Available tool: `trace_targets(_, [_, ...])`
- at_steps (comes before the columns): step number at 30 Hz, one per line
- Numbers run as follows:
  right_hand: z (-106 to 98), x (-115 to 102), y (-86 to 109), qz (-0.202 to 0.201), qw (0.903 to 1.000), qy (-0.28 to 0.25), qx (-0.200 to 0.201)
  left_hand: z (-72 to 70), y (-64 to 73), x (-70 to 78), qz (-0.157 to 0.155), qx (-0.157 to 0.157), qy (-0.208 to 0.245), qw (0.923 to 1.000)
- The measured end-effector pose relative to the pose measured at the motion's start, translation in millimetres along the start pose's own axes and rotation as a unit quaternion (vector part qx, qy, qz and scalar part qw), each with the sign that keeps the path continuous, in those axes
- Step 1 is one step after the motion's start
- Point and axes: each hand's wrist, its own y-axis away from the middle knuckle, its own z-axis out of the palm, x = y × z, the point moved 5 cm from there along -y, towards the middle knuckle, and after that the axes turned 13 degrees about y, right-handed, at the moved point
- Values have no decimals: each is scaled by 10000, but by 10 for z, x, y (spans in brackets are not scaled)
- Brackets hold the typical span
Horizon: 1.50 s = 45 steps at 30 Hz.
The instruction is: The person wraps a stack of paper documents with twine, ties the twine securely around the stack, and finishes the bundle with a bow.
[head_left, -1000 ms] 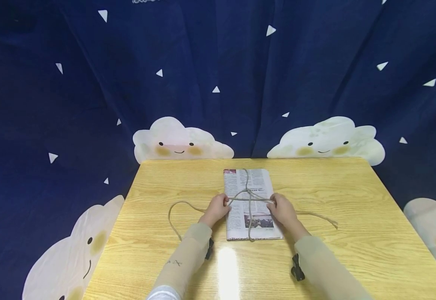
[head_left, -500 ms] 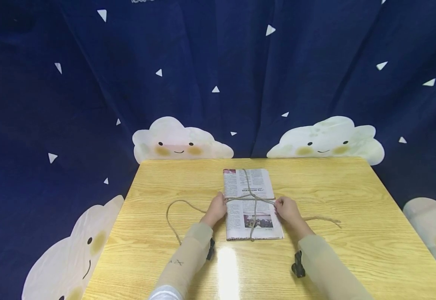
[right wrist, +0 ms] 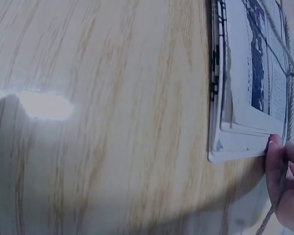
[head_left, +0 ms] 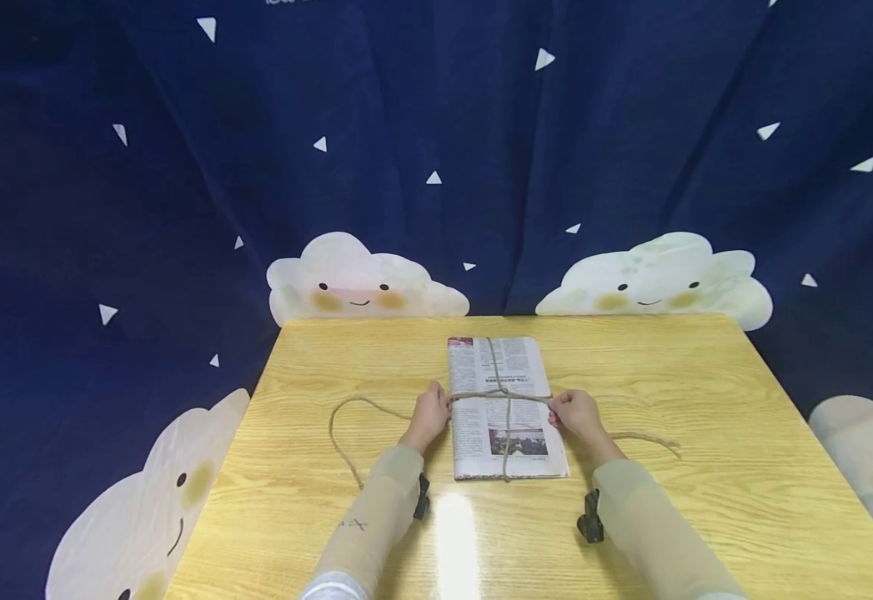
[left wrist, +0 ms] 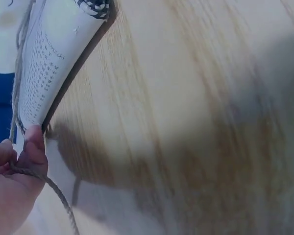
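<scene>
Newspaper (head_left: 479, 425) on table (head_left: 706, 467), long axis twelve to six; left hand (head_left: 429, 414) at nine o'clock edge, right hand (head_left: 576, 412) at three, neither nearer that I see; fingertips together, each pinching cord (head_left: 506, 392)

Pinches twine (right wrist: 290, 105) in the right hand (right wrist: 291, 200) at the lower right of the frame, at the edge of folded newspapers (right wrist: 237, 68) in the upper right. Holds the twine along the right side, up to a crossing over the newspapers and down to the bottom edge. Works above a wood-grained tabletop (right wrist: 112, 161), with bright glare (right wrist: 46, 105) at left.
</scene>
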Motion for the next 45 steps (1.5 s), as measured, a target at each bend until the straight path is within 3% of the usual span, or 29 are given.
trace_targets(1, [2, 13, -7, 60, 10000, -79, 13, 2, -20, -39, -23, 28, 174, 9998])
trace_targets(3, [3, 25, -16, 100, 9999, -102, 52, 88, -194, -378, 312, 78, 760, 9966])
trace_targets(4, [2, 22, -16, 96, 9999, -89, 65, 109, -235, -478, 265, 88, 948, 9951])
trace_targets(6, [-2, 10, -10, 96, 9999, -26, 92, 143, -301, -625, 209, 151, 1279, 9914])
trace_targets(8, [-5, -6, -2, 84, 9999, 32, 119, 142, -281, -613, 85, 220, 1454, 9891])
trace_targets(10, [-8, -17, 5, 75, 9998, 71, 149, 48, -107, -304, -386, 356, 1245, 9908])
trace_targets(13, [-4, -17, 5, 107, 9998, 33, 166, -43, 55, -23, -330, 531, 909, 9939])
trace_targets(14, [0, -13, 2, 120, 9998, -2, 168, -54, 54, -22, -365, 573, 803, 9945])
trace_targets(15, [4, -13, 3, 104, 9998, -24, 177, -66, 56, -25, -75, 708, 591, 9957])
trace_targets(17, [9, -12, 2, 69, 9998, -13, 205, -82, 61, -29, -26, 801, 193, 9966])
trace_targets(18, [12, -13, 2, 49, 9997, -35, 216, -59, -2, -158, 313, 897, 6, 9955])
trace_targets(20, [10, -14, 2, 54, 9995, 57, 293, -58, -6, -175, 345, 888, -198, 9953])
trace_targets(21, [5, -17, 5, 49, 9994, 133, 323, -55, 0, -171, 393, 858, -249, 9952])
trace_targets(22, [-1, -20, 7, 52, 9991, 209, 352, -52, 5, -154, 184, 708, -217, 9971])
trace_targets(24, [-11, -25, 10, 35, 9983, 396, 420, -51, 15, -134, 360, 608, -233, 9972])
trace_targets(25, [-20, -31, 12, -11, 9973, 574, 468, -78, 78, 2, 152, 483, -246, 9984])
trace_targets(30, [-35, -76, 21, -389, 9911, 1111, 625, -42, 77, 110, 365, 79, -481, 9981])
trace_targets(33, [-21, -118, 31, -705, 9891, 1178, 538, 12, 76, 192, 538, -131, -799, 9953])
trace_targets(39, [8, -191, 84, -1271, 9804, 1473, 321, 128, 97, 305, 828, -181, -1732, 9812])
trace_targets(45, [25, -212, 137, -1247, 9820, 1413, 152, 165, 137, 294, 717, -225, -1734, 9820])
